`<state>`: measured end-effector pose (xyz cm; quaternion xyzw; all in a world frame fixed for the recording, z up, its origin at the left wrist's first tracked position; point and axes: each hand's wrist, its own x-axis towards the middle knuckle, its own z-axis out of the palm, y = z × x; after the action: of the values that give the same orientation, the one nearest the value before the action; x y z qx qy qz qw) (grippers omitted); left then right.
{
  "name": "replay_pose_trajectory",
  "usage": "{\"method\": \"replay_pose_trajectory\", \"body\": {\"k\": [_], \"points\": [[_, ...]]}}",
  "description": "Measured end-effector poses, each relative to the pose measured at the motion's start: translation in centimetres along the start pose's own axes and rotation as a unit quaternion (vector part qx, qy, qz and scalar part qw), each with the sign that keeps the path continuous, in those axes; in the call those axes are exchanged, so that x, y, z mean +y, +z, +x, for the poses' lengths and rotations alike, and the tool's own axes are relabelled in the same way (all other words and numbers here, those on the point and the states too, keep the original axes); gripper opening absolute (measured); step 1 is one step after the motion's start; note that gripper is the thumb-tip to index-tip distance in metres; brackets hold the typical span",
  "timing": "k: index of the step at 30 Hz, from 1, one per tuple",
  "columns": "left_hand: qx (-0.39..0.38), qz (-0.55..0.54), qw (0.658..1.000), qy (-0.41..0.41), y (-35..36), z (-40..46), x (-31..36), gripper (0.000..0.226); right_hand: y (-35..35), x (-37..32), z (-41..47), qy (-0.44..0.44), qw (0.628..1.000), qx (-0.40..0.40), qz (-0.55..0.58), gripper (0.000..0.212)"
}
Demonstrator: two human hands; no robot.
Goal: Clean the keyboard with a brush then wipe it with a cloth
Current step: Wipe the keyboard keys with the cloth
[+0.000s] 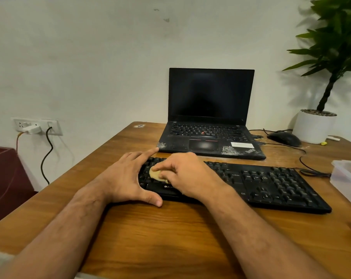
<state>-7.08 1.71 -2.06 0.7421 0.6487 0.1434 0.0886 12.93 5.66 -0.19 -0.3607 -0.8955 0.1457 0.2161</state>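
Left hand [128, 176] fingers spread, steadying keyboard [271, 184]; right hand [188, 174] fingers pinching yellowish cloth [155, 174] against keys.

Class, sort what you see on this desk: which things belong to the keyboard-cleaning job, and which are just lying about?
Part of the job:
- keyboard
- yellowish cloth, pressed onto the keys
- right hand, holding the cloth
- left hand, steadying the keyboard's left end

Just lying about:
- laptop
- mouse
- potted plant
- clear plastic container
- charger in the wall socket
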Motion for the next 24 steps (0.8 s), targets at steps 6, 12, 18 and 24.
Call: {"method": "replay_pose_trajectory", "body": {"k": [6,12,18,24], "points": [[0.013,-0.013,1.000,-0.014,0.0,0.0,0.3,0.136,-1.5,1.3,0.6,0.085,0.983,0.090,-0.135,0.028],[0.008,-0.008,1.000,-0.006,0.0,0.0,0.2,0.137,-0.8,-0.1,-0.6,-0.029,0.998,-0.016,-0.049,0.027],[0.009,-0.027,0.999,-0.020,0.0,-0.1,0.3,0.139,-1.4,1.8,0.9,0.084,0.981,0.063,-0.165,0.027],[0.009,-0.035,0.999,-0.015,-0.1,-0.1,0.4,0.141,-0.3,1.0,0.4,0.019,0.999,-0.011,-0.042,0.027]]}}
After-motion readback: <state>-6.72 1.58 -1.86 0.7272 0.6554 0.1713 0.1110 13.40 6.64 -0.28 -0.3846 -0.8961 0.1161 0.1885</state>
